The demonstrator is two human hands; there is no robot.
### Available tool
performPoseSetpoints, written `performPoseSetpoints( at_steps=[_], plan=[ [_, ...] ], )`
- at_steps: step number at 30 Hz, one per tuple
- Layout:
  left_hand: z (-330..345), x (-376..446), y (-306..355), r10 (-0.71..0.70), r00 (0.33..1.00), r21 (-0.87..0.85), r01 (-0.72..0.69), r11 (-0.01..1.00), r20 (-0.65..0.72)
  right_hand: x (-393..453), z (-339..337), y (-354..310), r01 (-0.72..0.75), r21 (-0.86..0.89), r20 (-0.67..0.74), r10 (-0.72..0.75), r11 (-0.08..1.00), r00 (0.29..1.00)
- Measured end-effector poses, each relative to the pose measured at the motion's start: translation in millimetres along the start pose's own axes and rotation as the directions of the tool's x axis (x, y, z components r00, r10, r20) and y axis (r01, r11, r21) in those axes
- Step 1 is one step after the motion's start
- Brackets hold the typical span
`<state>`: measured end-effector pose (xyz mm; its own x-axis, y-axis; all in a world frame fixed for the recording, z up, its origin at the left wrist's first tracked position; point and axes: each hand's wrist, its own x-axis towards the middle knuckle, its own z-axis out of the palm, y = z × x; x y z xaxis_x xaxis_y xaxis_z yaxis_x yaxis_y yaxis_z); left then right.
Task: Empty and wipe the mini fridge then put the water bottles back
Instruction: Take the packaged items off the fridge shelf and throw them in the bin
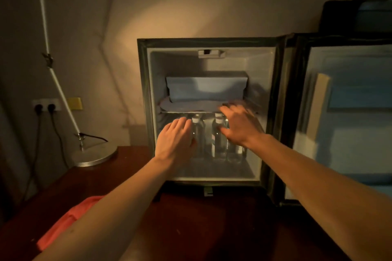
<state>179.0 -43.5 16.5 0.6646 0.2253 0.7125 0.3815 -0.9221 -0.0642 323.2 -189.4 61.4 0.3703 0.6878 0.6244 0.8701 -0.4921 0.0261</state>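
Head view: hands (209, 133) among bottles (218, 135).

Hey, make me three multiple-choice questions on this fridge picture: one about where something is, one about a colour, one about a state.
1. Where do the water bottles stand?
A. fridge door shelf
B. fridge floor, under the shelf
C. on the wooden table

2. What colour is the cloth on the table?
A. red
B. green
C. white

3. How is the fridge door?
A. shut
B. removed
C. swung open to the right

Answers: 1 B, the bottles stand upright on the floor of the mini fridge; 2 A, red cloth lies bottom left; 3 C, the door's inner side faces the camera.
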Motion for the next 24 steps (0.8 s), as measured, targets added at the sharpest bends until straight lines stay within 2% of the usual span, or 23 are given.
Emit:
performPoseSetpoints(
  at_steps=[12, 20, 24],
  plan=[
    [36, 22, -51, -0.034, 0.999, -0.083, 0.036, 0.996, 0.019, 78, 57, -18, 0.041, -0.003, 0.231, -0.039, 0.999, 0.972],
    [46, 9, -51, -0.057, 0.995, -0.085, 0.064, 0.994, 0.079, 66, 55, -12, 0.139, -0.113, -0.047, -0.145, 0.984, 0.988],
    [37, 3, -42, -0.063, 0.994, -0.093, 0.071, 0.993, 0.085, 43, 28, -14, 0.15, -0.173, -0.096, -0.168, 0.974, 0.981]
  ],
)
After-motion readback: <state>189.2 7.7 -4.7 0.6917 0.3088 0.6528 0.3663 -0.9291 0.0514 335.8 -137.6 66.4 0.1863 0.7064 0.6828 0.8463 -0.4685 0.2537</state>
